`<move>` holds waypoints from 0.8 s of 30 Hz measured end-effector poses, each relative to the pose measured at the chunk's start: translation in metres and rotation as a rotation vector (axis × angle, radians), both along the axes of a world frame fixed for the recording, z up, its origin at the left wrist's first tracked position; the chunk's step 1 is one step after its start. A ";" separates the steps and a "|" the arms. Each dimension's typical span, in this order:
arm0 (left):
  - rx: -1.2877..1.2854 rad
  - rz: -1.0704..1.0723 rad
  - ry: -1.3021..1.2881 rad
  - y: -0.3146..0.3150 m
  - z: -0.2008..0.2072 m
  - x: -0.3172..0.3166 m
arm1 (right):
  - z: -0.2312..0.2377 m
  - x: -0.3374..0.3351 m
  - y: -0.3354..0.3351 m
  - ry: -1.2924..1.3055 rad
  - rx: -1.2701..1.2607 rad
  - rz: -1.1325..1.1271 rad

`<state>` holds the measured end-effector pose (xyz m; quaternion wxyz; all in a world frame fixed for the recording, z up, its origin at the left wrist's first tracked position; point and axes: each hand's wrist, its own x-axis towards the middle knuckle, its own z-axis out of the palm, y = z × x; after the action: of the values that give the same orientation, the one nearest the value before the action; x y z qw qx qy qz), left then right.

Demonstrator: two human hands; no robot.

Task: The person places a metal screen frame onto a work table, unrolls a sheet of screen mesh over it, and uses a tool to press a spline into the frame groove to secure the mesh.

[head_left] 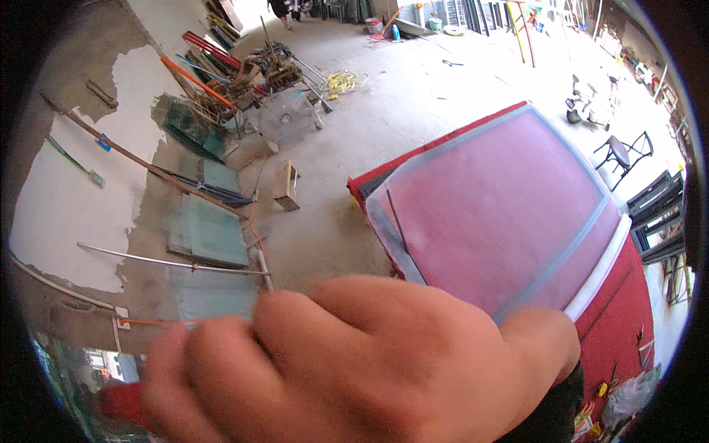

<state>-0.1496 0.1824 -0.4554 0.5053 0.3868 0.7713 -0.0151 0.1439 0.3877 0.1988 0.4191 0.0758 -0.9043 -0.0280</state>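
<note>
Right hand (354, 362) seen very large and blurred across the lower middle, back of the hand up, a black sleeve (555, 413) at the wrist; fingers curled tightly in, a blurred red object (122, 404) apparently gripped, jutting past them at lower left, kind cannot be told; left hand out of view, its state cannot be told; beyond the right hand, a large, near-rectangular glass-like panel (502, 199), pink-looking with pale bluish borders, is laid on a red-covered worktop (628, 295); the panel's near edge is partly hidden by the hand; whether the panel is touched cannot be told; a thin dark strip (396, 224) is set across its left corner, a rounded white strip (602, 269) along its right edge; on the worktop's near right end, a crumpled clear plastic bag (631, 391) is placed; to the left, greenish glass sheets (210, 229) are leaned against the wall, an orange cord (256, 227) beside them; a small wooden box-like stool (286, 184) and a yellow coiled hose (341, 83) are left on the grey floor (317, 244); at right, a black cross-backed chair (624, 153) is seen near stacked dark frames (657, 210).
</note>
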 end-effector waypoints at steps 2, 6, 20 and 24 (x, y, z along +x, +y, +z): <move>-0.005 0.009 -0.014 -0.002 -0.003 -0.005 | -0.004 0.000 -0.006 0.009 -0.005 -0.035; -0.004 0.039 -0.046 -0.004 -0.012 -0.008 | -0.041 0.000 -0.003 -0.014 -0.152 -0.231; 0.235 0.222 -0.012 0.093 0.031 -0.032 | -0.530 0.344 -0.018 0.121 -1.108 -1.871; 0.430 0.208 0.177 0.164 0.088 -0.022 | -0.601 0.394 -0.055 -0.002 -0.969 -2.248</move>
<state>-0.1716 0.3466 -0.3676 0.3407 0.4010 0.8337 0.1676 0.5384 0.3324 -0.4019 0.1457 -0.9113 -0.3835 -0.0347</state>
